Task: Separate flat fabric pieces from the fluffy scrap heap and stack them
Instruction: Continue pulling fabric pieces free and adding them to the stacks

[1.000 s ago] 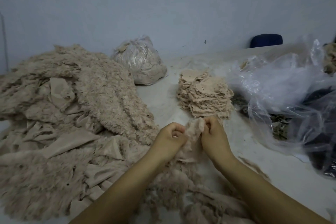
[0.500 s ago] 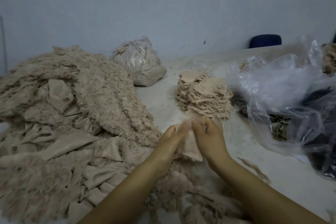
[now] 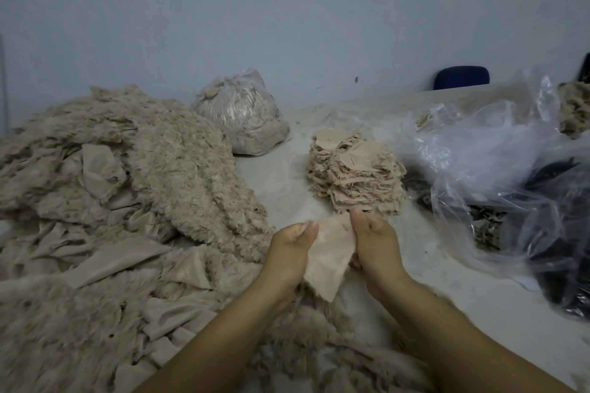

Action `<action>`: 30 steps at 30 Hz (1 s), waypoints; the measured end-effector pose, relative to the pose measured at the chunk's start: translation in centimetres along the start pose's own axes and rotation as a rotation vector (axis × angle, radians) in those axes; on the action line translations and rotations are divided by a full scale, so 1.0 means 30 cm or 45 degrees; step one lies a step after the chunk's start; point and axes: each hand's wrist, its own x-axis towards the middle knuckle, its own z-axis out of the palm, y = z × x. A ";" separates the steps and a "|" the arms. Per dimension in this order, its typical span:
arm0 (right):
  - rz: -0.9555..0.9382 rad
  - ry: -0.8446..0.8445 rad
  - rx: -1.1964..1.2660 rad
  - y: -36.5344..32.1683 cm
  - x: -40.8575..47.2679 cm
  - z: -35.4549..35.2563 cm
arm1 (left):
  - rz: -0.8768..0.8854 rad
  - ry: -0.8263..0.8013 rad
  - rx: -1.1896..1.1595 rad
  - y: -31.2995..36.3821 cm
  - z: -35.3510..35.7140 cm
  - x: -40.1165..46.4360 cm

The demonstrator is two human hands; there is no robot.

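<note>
At six o'clock of the stack, just short of it: one flat fabric piece [image 3: 329,260], beige, thin, roughly wedge-shaped, its lower point hanging free.

Hold: left hand [image 3: 289,254] pinches the piece's upper left edge with curled fingers; right hand [image 3: 376,247] pinches the upper right edge likewise. Piece is spread between the two.

Handling, as judged: very light, limp, no stiffness of its own; drapes from wherever it is held. Raw edges look frayed and may cling to fluff. Best taken at two top corners, as here, so it lies flat when lowered.

Stack [image 3: 354,175]: many like pieces, ragged at the sides, leaning a little; soft, liable to shift if pressed off-centre.

Fluffy scrap heap [image 3: 134,201]: at nine o'clock of the hands, large, with more flat pieces tangled in it.

Also present: tied plastic bag [image 3: 242,115] at eleven o'clock; loose clear plastic sheeting [image 3: 488,153] at two o'clock; table [image 3: 463,306].
</note>
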 end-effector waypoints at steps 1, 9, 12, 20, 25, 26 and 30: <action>0.082 0.060 0.093 -0.006 0.011 -0.017 | -0.027 0.033 -0.016 0.006 -0.008 0.002; 0.517 -0.565 0.283 -0.039 -0.064 0.000 | -0.020 0.000 -0.207 -0.001 -0.018 0.020; 0.347 -0.218 0.387 -0.043 -0.043 0.024 | 0.026 -0.121 -0.138 -0.022 -0.018 -0.004; 0.107 -0.504 0.088 -0.074 -0.016 -0.032 | -0.087 -0.037 0.034 -0.009 -0.097 0.028; 0.229 -0.566 0.098 -0.060 0.001 -0.033 | -0.117 -0.243 -0.042 0.023 -0.058 0.052; 0.293 -0.552 0.144 -0.045 0.006 -0.042 | -0.101 -0.171 -0.032 0.023 -0.047 0.060; 0.383 -0.367 0.386 0.004 0.020 -0.058 | -0.107 -0.020 -0.062 0.031 0.006 0.101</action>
